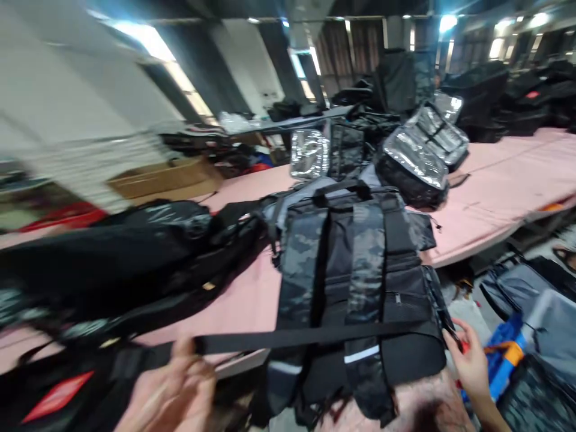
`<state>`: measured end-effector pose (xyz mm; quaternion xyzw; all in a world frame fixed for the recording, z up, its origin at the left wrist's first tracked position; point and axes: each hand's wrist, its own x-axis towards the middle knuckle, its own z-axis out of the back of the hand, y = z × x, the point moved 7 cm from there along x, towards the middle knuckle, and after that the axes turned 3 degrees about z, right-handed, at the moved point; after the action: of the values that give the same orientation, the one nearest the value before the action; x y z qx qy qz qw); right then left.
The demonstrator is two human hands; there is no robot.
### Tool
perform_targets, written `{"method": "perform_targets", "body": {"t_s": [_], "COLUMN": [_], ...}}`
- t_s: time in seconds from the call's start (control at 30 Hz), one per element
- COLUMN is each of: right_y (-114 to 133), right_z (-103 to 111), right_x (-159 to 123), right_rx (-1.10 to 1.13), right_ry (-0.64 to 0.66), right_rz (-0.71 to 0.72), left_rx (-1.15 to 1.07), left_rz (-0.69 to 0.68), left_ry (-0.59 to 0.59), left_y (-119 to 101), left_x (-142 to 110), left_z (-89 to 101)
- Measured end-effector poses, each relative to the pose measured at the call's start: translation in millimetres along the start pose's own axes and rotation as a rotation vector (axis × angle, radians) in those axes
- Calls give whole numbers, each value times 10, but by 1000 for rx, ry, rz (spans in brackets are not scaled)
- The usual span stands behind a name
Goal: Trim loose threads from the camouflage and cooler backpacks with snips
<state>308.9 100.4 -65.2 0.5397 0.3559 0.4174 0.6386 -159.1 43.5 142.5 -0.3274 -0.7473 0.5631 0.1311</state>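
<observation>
A black and grey camouflage backpack lies with its shoulder straps facing up, at the near edge of the pink table. Across its lower half stretches a flat black webbing strap, pulled taut. My left hand, blurred, is closed on the strap's left part. At the backpack's lower right side, my right hand pinches the strap's other end. A small dark and red piece shows at its fingers, too small to name. Left of my left hand is black fabric with a red label.
Black bags lie along the left of the pink table. Silver-lined bags sit behind the backpack. A cardboard box stands at the back left. Grey bags and a blue and orange item are low on the right.
</observation>
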Motion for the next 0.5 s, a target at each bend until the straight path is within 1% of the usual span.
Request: {"method": "perform_targets", "body": {"t_s": [0.1,0.13,0.2,0.27,0.33,0.43,0.47,0.5], "right_y": [-83,-93,-45,127,411,934,1118,1295], "right_z": [51,69,119,153,118,-86,-208,-360], "right_x": [26,35,47,37,-13,-172,-247,-337], "right_rx": [-15,-18,-14,-9,-24,-63,-72,-80], "right_ry": [23,19,-38,-109,-128,-41,41,161], "right_rz": [-53,-72,-83,-32,66,235,303,375], "left_rx": [-155,-172,-140,-38,71,177,206,235], "left_rz": [22,11,-31,-18,72,224,257,276], "left_ry": [-200,-229,-215,-148,-24,172,213,240], "left_y": [21,48,109,236,443,763,843,903], "left_x": [-164,-197,-241,-297,-400,-649,-733,-806], "left_z": [201,234,244,190,61,-188,-257,-316]}}
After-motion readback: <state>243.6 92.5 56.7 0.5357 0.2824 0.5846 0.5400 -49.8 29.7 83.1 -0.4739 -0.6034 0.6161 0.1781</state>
